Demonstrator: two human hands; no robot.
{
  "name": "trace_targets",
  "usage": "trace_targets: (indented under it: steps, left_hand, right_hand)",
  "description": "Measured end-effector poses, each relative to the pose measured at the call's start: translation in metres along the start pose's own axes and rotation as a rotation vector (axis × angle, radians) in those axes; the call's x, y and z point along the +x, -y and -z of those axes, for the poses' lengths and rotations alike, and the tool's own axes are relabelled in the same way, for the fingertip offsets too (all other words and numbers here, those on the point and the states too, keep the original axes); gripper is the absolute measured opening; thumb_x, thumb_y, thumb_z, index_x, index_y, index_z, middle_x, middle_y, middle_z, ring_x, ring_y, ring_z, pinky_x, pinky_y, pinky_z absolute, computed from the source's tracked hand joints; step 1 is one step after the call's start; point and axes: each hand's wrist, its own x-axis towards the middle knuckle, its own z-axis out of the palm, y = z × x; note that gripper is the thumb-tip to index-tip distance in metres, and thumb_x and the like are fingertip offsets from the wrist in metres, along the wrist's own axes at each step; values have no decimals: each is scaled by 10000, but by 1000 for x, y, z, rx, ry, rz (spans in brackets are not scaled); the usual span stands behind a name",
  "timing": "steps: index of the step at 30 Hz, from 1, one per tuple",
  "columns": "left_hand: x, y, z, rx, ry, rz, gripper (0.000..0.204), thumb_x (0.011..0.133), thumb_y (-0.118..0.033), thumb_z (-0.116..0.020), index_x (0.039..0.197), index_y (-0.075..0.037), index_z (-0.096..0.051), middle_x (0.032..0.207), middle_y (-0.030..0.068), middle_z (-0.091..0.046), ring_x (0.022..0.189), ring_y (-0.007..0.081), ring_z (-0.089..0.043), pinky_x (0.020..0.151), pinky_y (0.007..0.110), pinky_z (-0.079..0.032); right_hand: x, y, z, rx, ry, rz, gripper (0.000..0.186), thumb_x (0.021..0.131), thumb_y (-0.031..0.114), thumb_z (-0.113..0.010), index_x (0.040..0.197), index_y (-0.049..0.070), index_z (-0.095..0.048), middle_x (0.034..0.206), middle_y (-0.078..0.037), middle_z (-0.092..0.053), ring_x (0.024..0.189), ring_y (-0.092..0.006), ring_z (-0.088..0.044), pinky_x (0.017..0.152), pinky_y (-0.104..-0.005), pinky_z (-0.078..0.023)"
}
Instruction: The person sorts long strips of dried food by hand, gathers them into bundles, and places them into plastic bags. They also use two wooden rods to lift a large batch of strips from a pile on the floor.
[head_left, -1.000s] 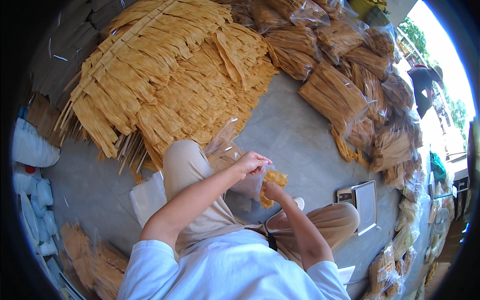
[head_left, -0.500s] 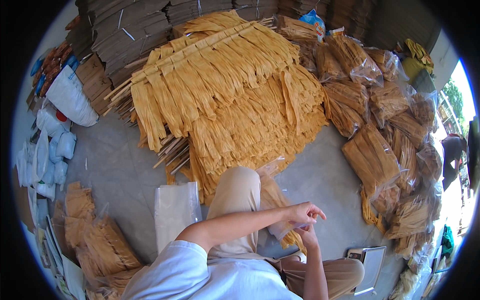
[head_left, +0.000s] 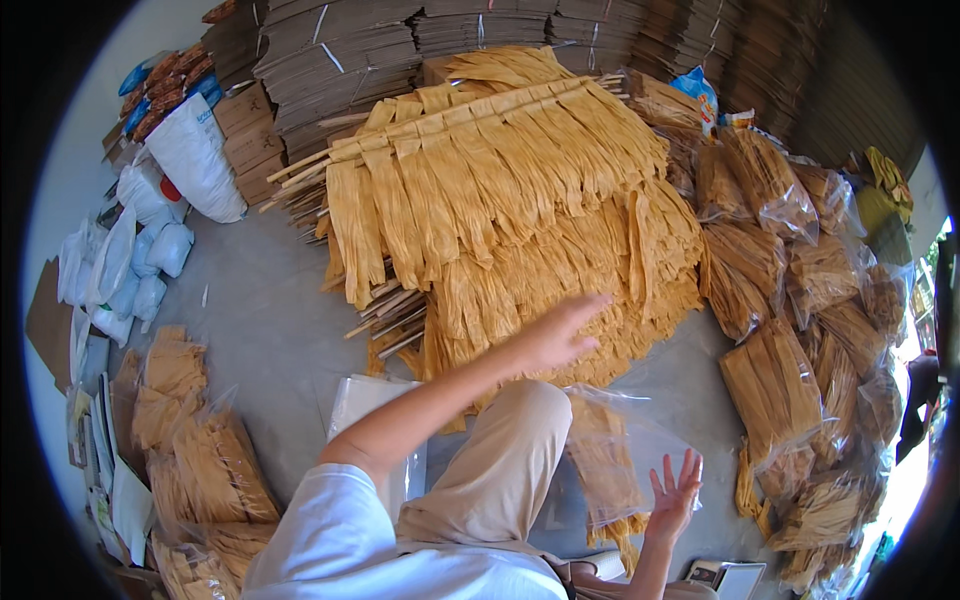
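Observation:
My left hand [head_left: 565, 335], fingers spread and empty, is held out over the near edge of a large pile of yellow-tan dried strips [head_left: 500, 180] that look like bean curd skin. To the right, my right hand [head_left: 675, 497] is raised with its fingers apart, beside a clear plastic bag [head_left: 603, 462]. That bag lies on the floor right of my bent knee. Similar strips fill it, and some loose strip ends [head_left: 622, 533] stick out at its near end. My right hand overlaps the bag's edge in the picture; whether they touch I cannot tell.
Flat clear bags [head_left: 350, 405] lie left of my knee. Filled bags of strips are heaped at the right [head_left: 770, 395] and near left [head_left: 215, 465]. Sticks [head_left: 395, 315] jut from the pile. Flattened cardboard [head_left: 340, 60] is stacked behind. What looks like a scale [head_left: 740, 578] is low right.
My hands, close together half a second ago, have come apart. The left swung away over the pile, and the right opened its fingers. The whole view has shifted, too.

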Motion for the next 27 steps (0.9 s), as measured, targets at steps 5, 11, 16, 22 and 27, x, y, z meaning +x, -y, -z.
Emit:
trace_targets:
  steps: [5,11,16,22,27]
  left_hand:
    - [-60,150,157,238,-380,792,815,804,35,-568,1450,-63,-82,1501,156,-127,1383,260,-164,1133,361,-213]
    - [-114,268,286,829,-615,1044,865,762,0,-598,1460,-115,-100,1510,141,-117,1366,406,-137,1113,434,-243]
    - [-132,303,362,1052,-627,1025,890,718,6,-628,1452,-144,-148,1503,131,-151,1367,391,-161,1043,512,-322]
    - [-119,332,412,1087,-498,1136,819,755,48,-563,1448,-145,-171,1521,102,-103,1381,365,-132,1042,493,-344]
    - [-104,336,438,1066,-444,1194,799,775,95,-494,1456,-140,-148,1530,79,-47,1391,351,-79,1096,436,-300]
  right_hand:
    - [19,22,3,-96,-157,168,651,941,520,-352,1463,182,-160,1512,-60,-184,1322,-347,-318,1043,-494,-309]
    - [37,-16,60,-49,-323,157,630,960,463,-350,1462,157,-124,1494,-119,-213,1303,-354,-344,1063,-493,-285]
    - [25,-38,54,-56,-601,9,619,911,428,-457,1426,167,-236,1394,-231,-344,1191,-414,-449,960,-513,-408]
    - [-1,-49,63,-115,-576,-107,672,910,435,-447,1450,226,-107,1447,-258,-188,1231,-467,-369,987,-571,-379]
    - [-9,-43,45,-205,-559,-250,649,932,428,-411,1458,259,-73,1448,-228,-215,1252,-455,-340,1010,-554,-362]
